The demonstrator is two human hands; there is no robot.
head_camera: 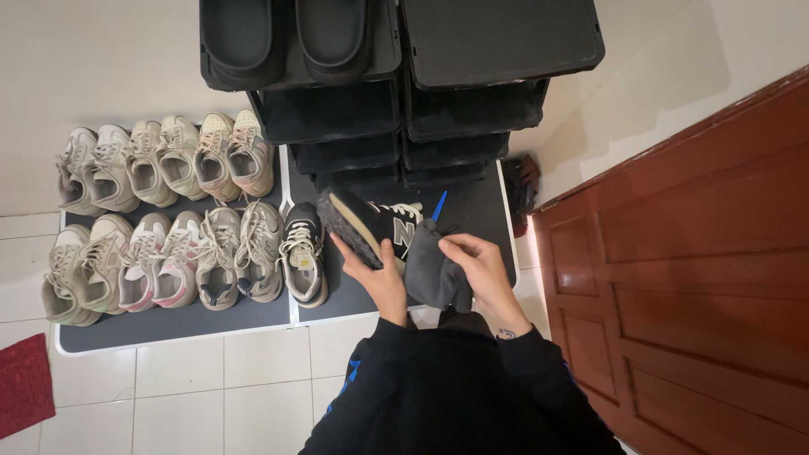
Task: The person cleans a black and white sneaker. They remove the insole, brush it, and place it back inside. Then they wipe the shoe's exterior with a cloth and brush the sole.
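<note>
My left hand (377, 275) grips a black sneaker (371, 221) with a tan sole edge, tipped on its side above the dark mat. My right hand (482, 268) holds a dark grey cloth (430, 274) against the shoe's heel end. A blue stick-like thing (439, 206) pokes out just behind the shoe. A matching black sneaker (303, 254) stands on the mat to the left of my left hand.
Two rows of pale sneakers (160, 219) fill the dark mat (168, 324) at left. Stacked black shoe boxes (404, 93) stand behind, with black slippers (286, 34) on top. A brown wooden door (699, 261) is at right, a red rug (24, 383) at lower left.
</note>
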